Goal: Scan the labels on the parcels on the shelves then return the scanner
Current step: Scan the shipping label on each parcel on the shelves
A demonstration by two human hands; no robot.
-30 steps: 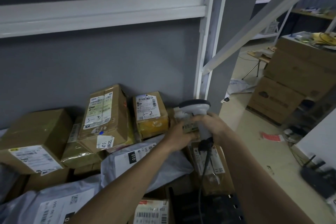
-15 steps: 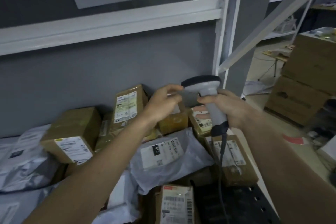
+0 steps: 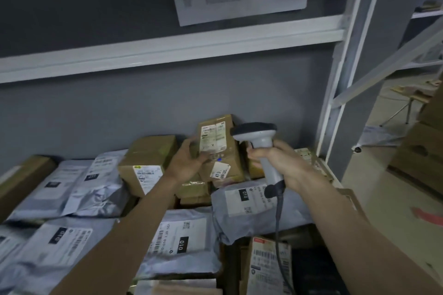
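Gripping the grey scanner [image 3: 260,145] by its handle, the right hand [image 3: 278,159] holds it upright, head turned toward a tall brown parcel [image 3: 219,148]. Left hand [image 3: 188,161] curls around that parcel's left edge, tilting its white label [image 3: 213,137] forward among boxes and grey mailers [image 3: 242,201] on the shelf.

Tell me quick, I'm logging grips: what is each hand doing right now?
Left hand: holds the tall cardboard parcel by its left edge.
Right hand: grips the scanner by its handle.
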